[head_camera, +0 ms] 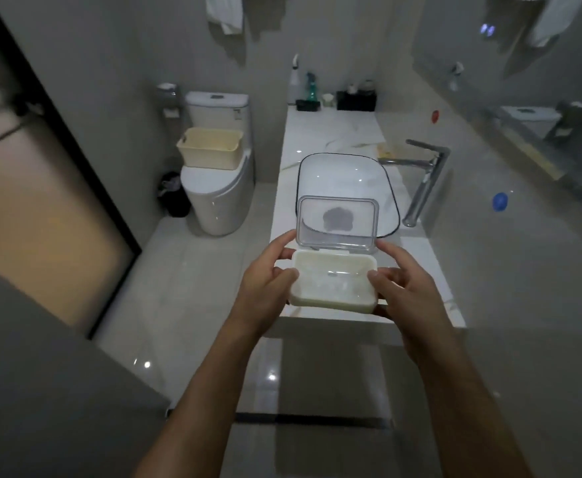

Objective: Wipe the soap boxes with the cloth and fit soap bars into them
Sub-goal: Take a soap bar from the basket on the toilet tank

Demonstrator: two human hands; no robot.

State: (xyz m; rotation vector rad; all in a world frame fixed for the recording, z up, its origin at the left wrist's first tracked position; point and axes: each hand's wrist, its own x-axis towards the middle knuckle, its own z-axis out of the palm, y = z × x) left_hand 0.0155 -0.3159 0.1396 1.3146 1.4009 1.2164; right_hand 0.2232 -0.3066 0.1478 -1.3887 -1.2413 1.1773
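Note:
I hold a cream soap box [332, 282] in front of me, above the near end of the marble counter [331, 132]. Its clear hinged lid [338, 224] stands open and upright. My left hand [269, 281] grips the box's left end, thumb on the rim. My right hand [403, 288] grips the right end the same way. The inside of the box looks pale; I cannot tell whether a soap bar lies in it. No cloth is visible.
A white basin [348, 177] sits in the counter behind the box, with a chrome tap [424, 181] at its right. Bottles and a black holder [355, 100] stand at the counter's far end. A toilet [217, 188] carrying a cream basket [210, 148] is to the left.

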